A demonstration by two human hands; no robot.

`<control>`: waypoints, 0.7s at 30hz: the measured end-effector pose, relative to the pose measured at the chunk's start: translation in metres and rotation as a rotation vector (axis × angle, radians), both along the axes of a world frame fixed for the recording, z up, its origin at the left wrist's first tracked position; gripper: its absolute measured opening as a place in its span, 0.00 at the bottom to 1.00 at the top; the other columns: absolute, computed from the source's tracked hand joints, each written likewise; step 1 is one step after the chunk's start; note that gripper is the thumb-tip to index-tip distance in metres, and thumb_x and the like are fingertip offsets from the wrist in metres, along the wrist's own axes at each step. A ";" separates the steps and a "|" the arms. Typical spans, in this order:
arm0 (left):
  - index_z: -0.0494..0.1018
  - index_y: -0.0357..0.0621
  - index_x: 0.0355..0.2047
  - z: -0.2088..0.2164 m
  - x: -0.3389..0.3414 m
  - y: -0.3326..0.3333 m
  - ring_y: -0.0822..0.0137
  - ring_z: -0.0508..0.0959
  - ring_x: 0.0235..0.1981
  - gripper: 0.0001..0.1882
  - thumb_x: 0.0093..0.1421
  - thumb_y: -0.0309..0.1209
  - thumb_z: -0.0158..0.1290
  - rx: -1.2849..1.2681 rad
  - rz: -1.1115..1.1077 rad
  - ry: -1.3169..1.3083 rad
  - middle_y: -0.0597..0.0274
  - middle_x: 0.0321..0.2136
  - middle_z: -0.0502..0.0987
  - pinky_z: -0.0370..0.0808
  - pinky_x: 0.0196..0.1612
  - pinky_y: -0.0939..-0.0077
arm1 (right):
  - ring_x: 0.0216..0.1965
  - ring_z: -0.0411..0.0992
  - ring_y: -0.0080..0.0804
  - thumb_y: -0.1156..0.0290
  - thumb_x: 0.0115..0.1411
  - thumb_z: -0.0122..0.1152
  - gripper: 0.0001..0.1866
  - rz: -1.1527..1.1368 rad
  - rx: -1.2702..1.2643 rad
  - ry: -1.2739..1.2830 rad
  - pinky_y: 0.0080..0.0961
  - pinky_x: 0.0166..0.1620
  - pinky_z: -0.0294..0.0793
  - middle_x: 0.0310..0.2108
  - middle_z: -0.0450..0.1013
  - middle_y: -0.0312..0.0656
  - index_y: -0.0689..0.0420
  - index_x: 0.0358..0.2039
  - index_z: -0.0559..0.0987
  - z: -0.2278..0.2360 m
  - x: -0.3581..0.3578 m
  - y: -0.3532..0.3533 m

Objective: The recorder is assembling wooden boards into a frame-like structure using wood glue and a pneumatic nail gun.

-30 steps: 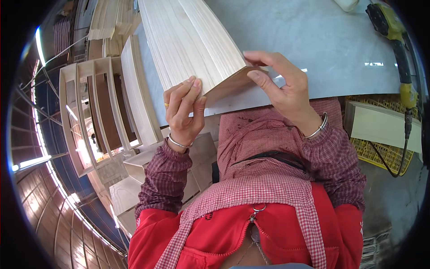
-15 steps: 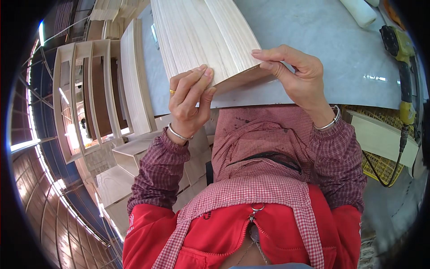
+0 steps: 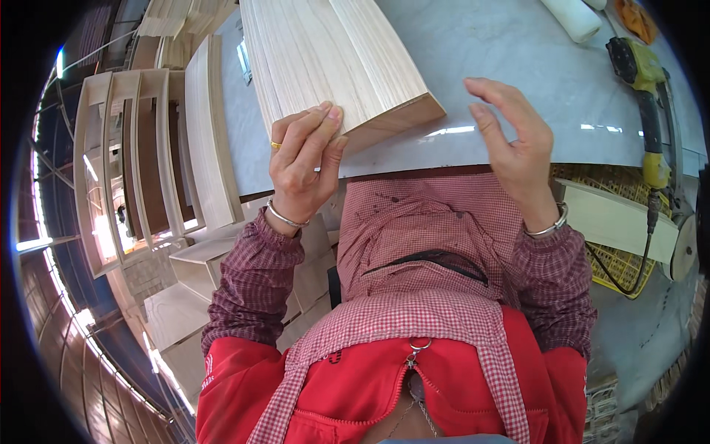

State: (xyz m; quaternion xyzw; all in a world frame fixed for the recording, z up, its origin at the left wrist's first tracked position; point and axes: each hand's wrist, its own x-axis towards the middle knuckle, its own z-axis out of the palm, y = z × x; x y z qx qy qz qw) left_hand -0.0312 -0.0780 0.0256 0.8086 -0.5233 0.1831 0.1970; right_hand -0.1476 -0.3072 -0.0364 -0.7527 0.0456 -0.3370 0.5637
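A pale wooden panel piece (image 3: pixel 333 59) with a lengthwise step in its grained top lies on the table, its near end toward me. My left hand (image 3: pixel 305 152) grips the near left corner, fingers on top and thumb at the end face. To the right of the panel's near right corner, my right hand (image 3: pixel 518 137) is in the air, thumb and fingers apart and nothing in it. The panel's far end runs out of view at the top.
A yellow-and-black power tool (image 3: pixel 642 96) with a cord lies on the grey table (image 3: pixel 510 44) at right. White rolls (image 3: pixel 573 18) and an orange cloth (image 3: pixel 636 20) are farther back. Wooden frames (image 3: pixel 137 163) and panels (image 3: pixel 211 133) stand at left; a yellow crate (image 3: pixel 617 268) sits below right.
My right hand has let go of the panel's near right corner and moved off to the right, its fingers now apart. My left hand keeps its hold on the left corner.
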 end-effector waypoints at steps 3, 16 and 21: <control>0.78 0.40 0.43 -0.001 0.000 -0.001 0.64 0.74 0.40 0.18 0.48 0.21 0.60 -0.025 -0.006 -0.006 0.59 0.41 0.77 0.71 0.46 0.75 | 0.41 0.73 0.29 0.82 0.56 0.57 0.14 -0.029 -0.061 -0.001 0.19 0.45 0.72 0.43 0.76 0.41 0.62 0.44 0.78 0.008 0.001 0.010; 0.78 0.40 0.41 -0.004 0.001 -0.007 0.64 0.74 0.37 0.15 0.50 0.22 0.59 -0.107 -0.058 -0.040 0.62 0.40 0.76 0.73 0.42 0.74 | 0.35 0.74 0.28 0.79 0.54 0.58 0.13 -0.038 -0.067 0.063 0.20 0.39 0.73 0.38 0.77 0.39 0.61 0.41 0.79 0.021 -0.001 0.021; 0.77 0.41 0.41 -0.008 0.003 -0.004 0.64 0.74 0.37 0.15 0.51 0.22 0.58 -0.138 -0.051 -0.053 0.63 0.40 0.76 0.73 0.42 0.75 | 0.40 0.76 0.29 0.73 0.57 0.59 0.16 -0.556 -0.490 0.278 0.20 0.42 0.73 0.44 0.77 0.38 0.56 0.47 0.78 0.038 -0.042 -0.080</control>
